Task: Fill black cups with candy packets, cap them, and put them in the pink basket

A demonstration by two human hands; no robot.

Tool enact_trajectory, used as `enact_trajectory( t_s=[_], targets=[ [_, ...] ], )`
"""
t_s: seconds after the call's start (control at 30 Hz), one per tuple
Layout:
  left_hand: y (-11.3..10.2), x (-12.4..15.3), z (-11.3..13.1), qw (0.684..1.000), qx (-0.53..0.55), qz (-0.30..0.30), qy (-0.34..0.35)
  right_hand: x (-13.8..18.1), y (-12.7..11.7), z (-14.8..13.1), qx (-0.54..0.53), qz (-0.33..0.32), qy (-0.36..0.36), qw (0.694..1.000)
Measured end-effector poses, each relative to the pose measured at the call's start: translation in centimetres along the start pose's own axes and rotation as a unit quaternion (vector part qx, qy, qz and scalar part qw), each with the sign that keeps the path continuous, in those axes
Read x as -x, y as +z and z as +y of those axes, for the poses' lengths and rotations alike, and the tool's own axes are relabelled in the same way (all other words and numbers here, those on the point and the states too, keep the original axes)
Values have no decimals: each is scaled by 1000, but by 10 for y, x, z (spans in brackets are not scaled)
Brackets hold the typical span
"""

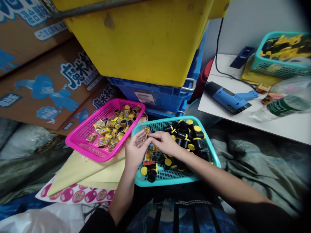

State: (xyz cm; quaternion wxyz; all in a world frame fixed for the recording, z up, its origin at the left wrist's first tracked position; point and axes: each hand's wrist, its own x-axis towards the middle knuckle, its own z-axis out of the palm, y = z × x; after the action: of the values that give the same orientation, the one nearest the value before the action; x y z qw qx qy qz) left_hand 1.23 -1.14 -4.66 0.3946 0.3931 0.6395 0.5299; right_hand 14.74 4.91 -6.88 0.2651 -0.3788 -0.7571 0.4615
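Note:
Both my hands meet over the left end of a teal basket [211, 152] on my lap. My left hand [134, 149] and my right hand [163, 141] pinch one small yellow and orange piece [146, 131] between their fingertips. Several black cylinders with yellow caps [187, 134] lie in the teal basket, and a few small printed labels [148, 156] lie under my hands. To the left, a pink basket [80, 139] holds several cylinders wrapped in yellow labels [114, 127].
Yellow paper sheets and a pink sticker sheet [77, 194] lie under the pink basket. Blue crates [157, 95] and a yellow bin [145, 38] stand behind, cardboard boxes at left. At right a white table [279, 124] carries a blue heat gun [228, 98], a water bottle, another teal basket [279, 68].

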Motion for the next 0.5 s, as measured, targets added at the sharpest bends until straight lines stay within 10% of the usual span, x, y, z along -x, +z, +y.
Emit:
enact_trajectory(
  t_s=[0.17, 0.5],
  targets=[
    [0, -1, -1, 994, 63, 74, -43, 6, 0, -3, -24, 5, -68, 997],
    [-5, 1, 0, 995, 9, 59, -81, -7, -12, 2, -203, 65, 132, 968]
  ],
)
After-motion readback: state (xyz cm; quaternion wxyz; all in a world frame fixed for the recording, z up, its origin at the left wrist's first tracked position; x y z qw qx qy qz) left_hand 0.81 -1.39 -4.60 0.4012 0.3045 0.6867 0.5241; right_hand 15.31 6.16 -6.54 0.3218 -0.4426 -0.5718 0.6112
